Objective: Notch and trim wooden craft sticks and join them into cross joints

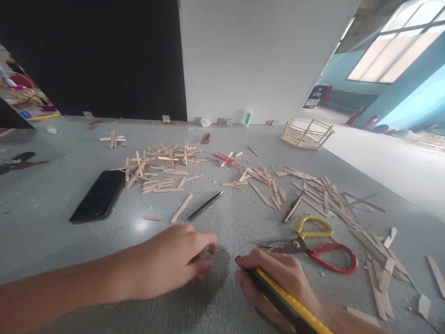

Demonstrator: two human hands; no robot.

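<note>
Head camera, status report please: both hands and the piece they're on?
Left hand pressing a small, blurred piece on grey tabletop. Right hand gripping yellow-and-black utility knife. Red-and-yellow-handled scissors beside right hand.

The left hand (174, 262) lies palm down, forearm stretched in from the lower left, fingers pointing toward the right hand (278, 283). The right hand is curled in a closed grip, knuckles up, close beside the left fingertips.
</note>
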